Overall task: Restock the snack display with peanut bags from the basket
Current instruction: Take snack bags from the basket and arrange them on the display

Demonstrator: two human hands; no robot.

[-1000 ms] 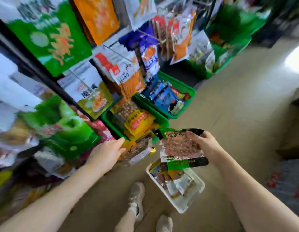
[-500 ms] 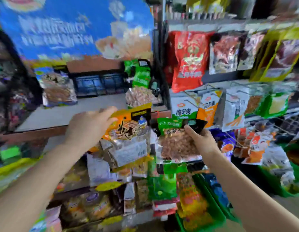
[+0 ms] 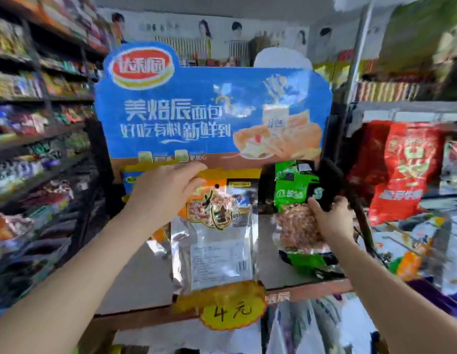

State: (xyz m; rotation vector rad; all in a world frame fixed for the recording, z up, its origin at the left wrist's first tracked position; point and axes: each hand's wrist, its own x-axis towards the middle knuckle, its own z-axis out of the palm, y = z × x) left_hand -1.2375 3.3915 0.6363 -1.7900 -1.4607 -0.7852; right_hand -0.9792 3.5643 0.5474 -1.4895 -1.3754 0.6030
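An orange-topped peanut bag (image 3: 217,233) is held up by its upper edge in the left hand (image 3: 166,190), the fingers curled over the top corner, so that the bag hangs upright with its clear window and white label panel facing the camera. A green-and-black peanut bag (image 3: 296,213) is gripped at its right side by the right hand (image 3: 329,221), thumb laid across the nut-filled window; this bag is just beside the orange one, and whether they touch cannot be told. Both bags are raised in front of a display shelf (image 3: 135,279), beneath a blue bread-advert sign (image 3: 196,116). A yellow price tag (image 3: 232,314) marked "4元" is fixed at the shelf's front edge, directly below the orange bag. A large red snack bag (image 3: 398,169) is seen hanging at the right, and blurred shelves of goods (image 3: 30,149) are ranged at the left.
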